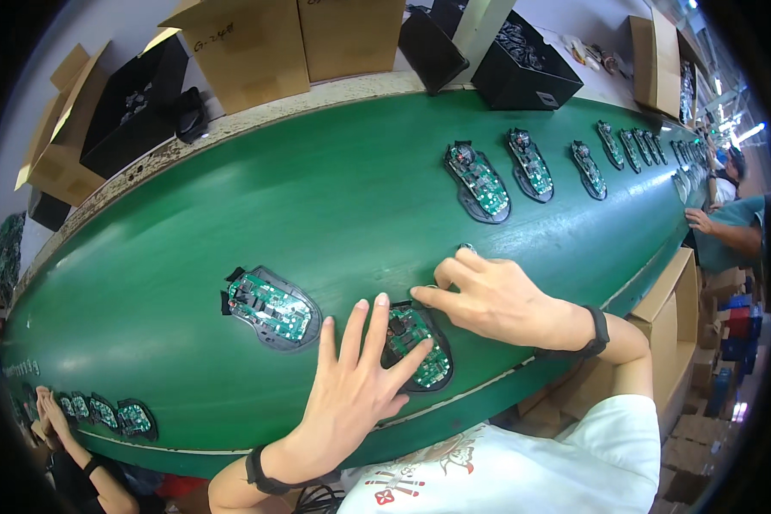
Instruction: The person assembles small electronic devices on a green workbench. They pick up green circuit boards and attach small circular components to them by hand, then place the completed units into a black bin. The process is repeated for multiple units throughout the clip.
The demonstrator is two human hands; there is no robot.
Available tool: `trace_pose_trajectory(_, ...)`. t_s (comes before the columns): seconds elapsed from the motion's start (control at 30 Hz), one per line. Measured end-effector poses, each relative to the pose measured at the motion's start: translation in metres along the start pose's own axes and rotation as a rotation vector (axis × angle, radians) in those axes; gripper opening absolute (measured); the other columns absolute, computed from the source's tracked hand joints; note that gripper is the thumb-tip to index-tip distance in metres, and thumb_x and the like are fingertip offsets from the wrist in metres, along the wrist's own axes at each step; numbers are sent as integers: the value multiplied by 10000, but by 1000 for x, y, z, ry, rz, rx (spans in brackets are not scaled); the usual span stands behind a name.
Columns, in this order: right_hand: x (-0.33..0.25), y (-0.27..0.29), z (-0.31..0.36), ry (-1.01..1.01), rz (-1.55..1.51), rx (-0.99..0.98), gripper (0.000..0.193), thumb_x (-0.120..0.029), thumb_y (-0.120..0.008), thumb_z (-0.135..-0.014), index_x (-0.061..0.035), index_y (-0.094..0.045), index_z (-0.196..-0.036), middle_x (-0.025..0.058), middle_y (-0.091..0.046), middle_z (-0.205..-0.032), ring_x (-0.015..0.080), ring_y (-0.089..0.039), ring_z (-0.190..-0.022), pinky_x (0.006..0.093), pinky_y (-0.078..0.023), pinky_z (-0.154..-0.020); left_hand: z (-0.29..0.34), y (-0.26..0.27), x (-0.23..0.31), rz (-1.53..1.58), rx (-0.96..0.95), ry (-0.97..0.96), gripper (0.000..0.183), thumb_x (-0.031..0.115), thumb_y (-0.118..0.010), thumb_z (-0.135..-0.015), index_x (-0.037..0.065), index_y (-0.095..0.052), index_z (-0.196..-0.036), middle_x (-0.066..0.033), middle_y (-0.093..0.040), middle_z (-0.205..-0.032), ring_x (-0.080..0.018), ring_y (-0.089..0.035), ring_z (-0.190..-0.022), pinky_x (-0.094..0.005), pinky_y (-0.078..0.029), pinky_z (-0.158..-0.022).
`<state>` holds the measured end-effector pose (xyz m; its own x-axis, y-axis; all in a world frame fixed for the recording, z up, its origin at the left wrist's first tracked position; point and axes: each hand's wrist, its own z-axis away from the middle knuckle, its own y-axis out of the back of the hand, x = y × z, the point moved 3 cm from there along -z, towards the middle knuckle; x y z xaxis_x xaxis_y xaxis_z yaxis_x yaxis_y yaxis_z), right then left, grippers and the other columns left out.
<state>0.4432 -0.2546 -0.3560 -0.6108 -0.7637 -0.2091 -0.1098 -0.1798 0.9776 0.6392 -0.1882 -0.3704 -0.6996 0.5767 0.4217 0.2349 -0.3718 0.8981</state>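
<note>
Under my hands lies a green circuit board [421, 364] seated in a dark, mouse-shaped plastic shell. My left hand [351, 373] is spread over its left side, fingers stretched out, the thumb resting on the board. At the board's far end is my right hand [493, 295], its fingers bent and drawn together; what they hold, if anything, is too small to name. A small shiny piece [466, 248] shows just beyond its knuckles, partly hidden. To the left, a second board in a grey shell [274, 308] lies on the green belt [360, 197].
More board-and-shell units [480, 182] line the belt to the far right, and several [134, 418] sit at the lower left. Black bins [527, 68] and cardboard boxes [248, 60] stand along the far ledge. Co-workers' hands [701, 221] show at right and lower left.
</note>
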Motion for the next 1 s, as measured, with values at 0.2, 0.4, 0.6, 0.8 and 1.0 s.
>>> trace_pose_trajectory(0.2,7,-1,1,-64,-129,-85,395,-98,-751,-782,-74,-668,-1166,68,-615,-926,228,-636,-828,337,-562,-596,8,-5,4,-57,-46,51,826,411,-831,-726,314,-487,-1471,-290,-345,-1539,-405,-380,-1406,-643,-362,-1094)
trace_pose_trajectory(0.4,-6,1,-5,-171,-603,-45,287,-218,-749,-870,-39,-693,-1087,108,-675,-876,305,-681,-795,402,-556,-663,9,-12,9,-137,18,44,881,388,-889,-630,327,-522,-1429,-292,-396,-1503,-413,-398,-1390,-671,-339,-1088)
trace_pose_trajectory(0.6,-21,-14,-8,-96,-353,147,332,-310,-761,-859,-14,-699,-996,64,-634,-749,237,-669,-677,359,-529,-539,9,-11,10,-174,24,34,797,369,-879,-648,282,-562,-1374,-279,-419,-1495,-403,-409,-1389,-670,-336,-1095)
trace_pose_trajectory(0.8,-26,-15,-9,-58,-92,152,345,-327,-784,-812,-37,-702,-981,17,-592,-738,161,-623,-642,303,-491,-488,8,-12,6,-136,64,29,768,341,-879,-648,288,-582,-1354,-254,-445,-1478,-393,-428,-1368,-662,-342,-1097)
trace_pose_trajectory(1.0,-28,3,-12,-59,-82,113,403,-261,-810,-768,-38,-706,-1087,9,-629,-843,146,-614,-677,288,-480,-469,5,-13,3,-101,72,22,742,318,-877,-647,287,-608,-1339,-247,-455,-1461,-385,-441,-1350,-647,-353,-1097)
